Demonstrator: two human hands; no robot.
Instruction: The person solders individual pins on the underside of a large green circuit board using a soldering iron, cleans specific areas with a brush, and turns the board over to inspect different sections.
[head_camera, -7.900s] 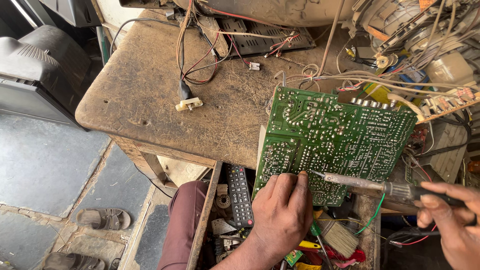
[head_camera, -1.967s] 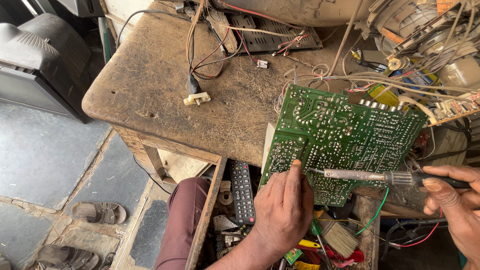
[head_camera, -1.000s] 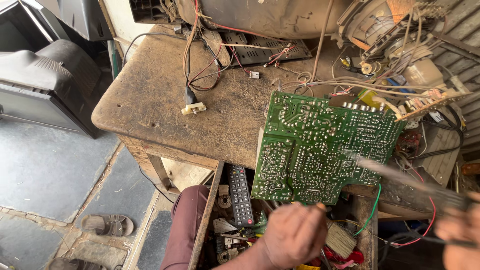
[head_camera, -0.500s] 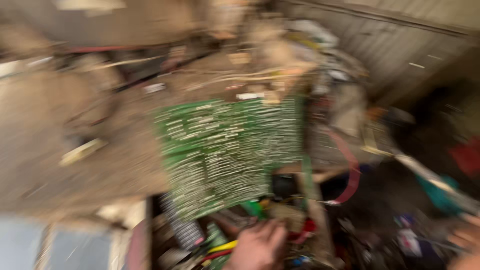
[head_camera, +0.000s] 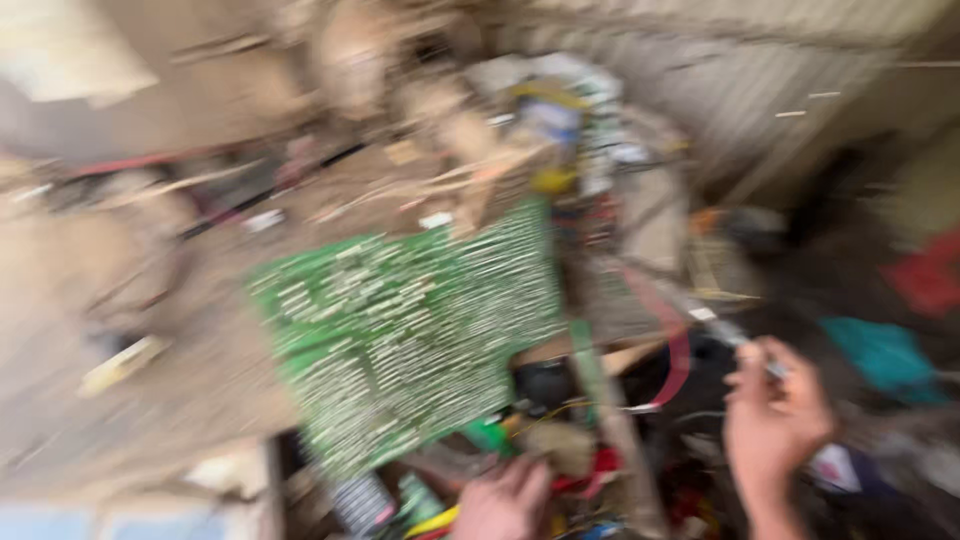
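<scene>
The whole view is motion-blurred. A green circuit board (head_camera: 410, 330) lies solder side up on the worn wooden workbench (head_camera: 170, 390), overhanging its front edge. My right hand (head_camera: 775, 425) is to the right of the board and off it, gripping a soldering iron (head_camera: 722, 328) whose shaft points up and to the left. My left hand (head_camera: 505, 500) is low at the bottom edge, below the board's near corner, over the cluttered open drawer; the blur hides whether it holds anything.
Tangled wires and electronic parts (head_camera: 540, 130) crowd the back of the bench. The drawer (head_camera: 470, 480) under the board holds a remote control, wires and small bits. A teal object (head_camera: 880, 355) and a red one (head_camera: 930, 275) lie at the right.
The view has swung to the right and blurred. My left hand has come off the board's edge and dropped towards the drawer. My right hand has pulled the soldering iron away from the board.
</scene>
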